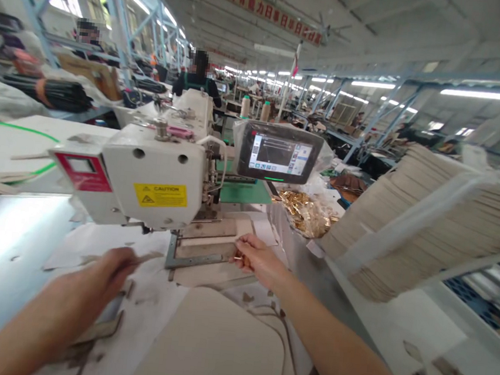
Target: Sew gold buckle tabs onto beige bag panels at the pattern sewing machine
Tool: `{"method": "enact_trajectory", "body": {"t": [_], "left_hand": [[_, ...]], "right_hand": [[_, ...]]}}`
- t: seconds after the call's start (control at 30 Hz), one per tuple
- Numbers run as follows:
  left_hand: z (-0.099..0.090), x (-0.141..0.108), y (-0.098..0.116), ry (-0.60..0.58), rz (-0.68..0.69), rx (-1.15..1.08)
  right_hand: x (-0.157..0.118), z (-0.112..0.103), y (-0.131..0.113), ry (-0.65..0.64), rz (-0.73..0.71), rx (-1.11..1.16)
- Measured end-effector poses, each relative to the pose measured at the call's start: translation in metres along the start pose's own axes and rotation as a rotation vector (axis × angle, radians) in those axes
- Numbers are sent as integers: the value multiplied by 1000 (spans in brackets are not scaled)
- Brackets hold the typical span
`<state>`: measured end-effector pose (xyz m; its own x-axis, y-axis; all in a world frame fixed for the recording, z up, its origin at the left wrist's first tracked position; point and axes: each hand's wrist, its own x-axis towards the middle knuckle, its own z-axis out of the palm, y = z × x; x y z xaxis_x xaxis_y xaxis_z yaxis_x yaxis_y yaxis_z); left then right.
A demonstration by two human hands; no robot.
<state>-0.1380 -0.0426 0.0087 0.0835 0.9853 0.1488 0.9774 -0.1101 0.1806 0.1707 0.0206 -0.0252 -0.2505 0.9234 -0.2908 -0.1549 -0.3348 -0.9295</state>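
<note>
Beige panel (212, 276) lies flat beneath the metal clamp frame (194, 260) of a white sewing machine (154, 172), with the right grip (254, 258) at the frame's right end. That grip has its thumb and fingertips pressed together by a slim pale item (238, 259); whether they also pinch the panel, I cannot tell. The left grip (114, 266), blurred, is closed on what looks like a thin beige strip (150, 257), to the left of the frame and apart from it. Nearer the camera, between the forearms, large rounded beige pieces (216, 349) overlap on the surface (8, 264). Small dark-edged pieces (101, 326) lie beneath the left forearm. Behind the right grip, a lit display (277, 155) stands beside the machine head, above a green plate (243, 191); gold-coloured pieces (303, 210) sit in clear plastic to its right. Farther right leans a thick bundle of beige pieces (433, 217), wrapped by a whitish band (410, 218). Beyond the machine, a person in dark clothing (198, 82) faces away.
</note>
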Motion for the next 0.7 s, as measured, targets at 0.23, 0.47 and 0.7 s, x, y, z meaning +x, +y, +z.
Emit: {"method": "enact_trajectory", "body": {"t": [0.23,0.47,0.7], "left_hand": [[23,40,128,-236,317,43],[34,35,145,-173,285,120],[58,38,145,-137,203,-299]], "right_hand": [[-4,9,5,-34,-214,-184],[-16,8,5,15,-544,-942],[-36,28,2,-7,-560,-980]]}}
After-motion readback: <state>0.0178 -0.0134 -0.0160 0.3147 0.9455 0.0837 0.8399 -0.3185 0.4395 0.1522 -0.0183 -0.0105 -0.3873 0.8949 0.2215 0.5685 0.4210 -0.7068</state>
